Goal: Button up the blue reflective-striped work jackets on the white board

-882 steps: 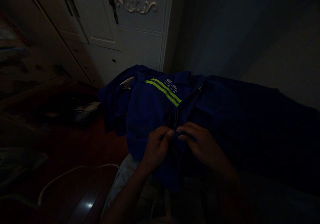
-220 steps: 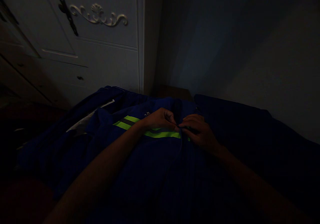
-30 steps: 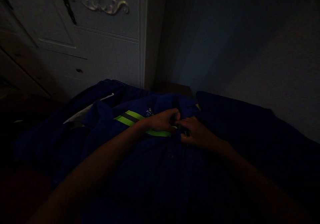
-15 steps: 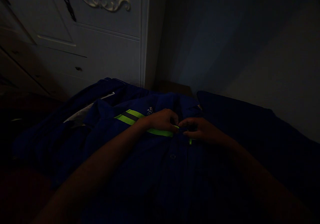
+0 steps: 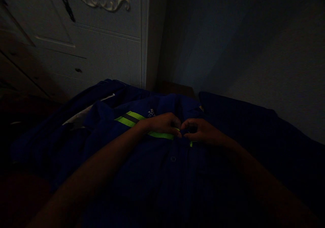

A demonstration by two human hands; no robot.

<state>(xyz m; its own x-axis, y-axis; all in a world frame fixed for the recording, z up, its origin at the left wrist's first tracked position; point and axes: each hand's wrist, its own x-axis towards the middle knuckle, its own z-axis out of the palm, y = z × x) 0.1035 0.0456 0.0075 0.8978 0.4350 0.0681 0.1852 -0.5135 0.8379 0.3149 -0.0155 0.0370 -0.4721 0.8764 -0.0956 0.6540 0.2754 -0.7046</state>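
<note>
A dark blue work jacket (image 5: 142,160) lies spread out in front of me, with a yellow-green and grey reflective stripe (image 5: 130,118) across its chest and a small white logo above it. At the front opening, my left hand (image 5: 165,123) pinches the cloth edge by the end of the stripe. My right hand (image 5: 203,131) pinches the other side of the opening, its fingertips close against those of the left. Lower on the front a round button (image 5: 173,159) shows. What lies exactly between the fingertips is too dark to make out.
A white cabinet (image 5: 109,52) with carved trim and a dark handle (image 5: 66,4) stands behind on the left. More dark blue cloth with a pale patch (image 5: 78,116) lies at the left. On the right, a dark blue padded shape (image 5: 243,116) rests by the wall (image 5: 279,68).
My right hand has moved slightly left, and its fingertips are now closer to my left hand at the opening. The view has shifted a little; the jacket lies as before.
</note>
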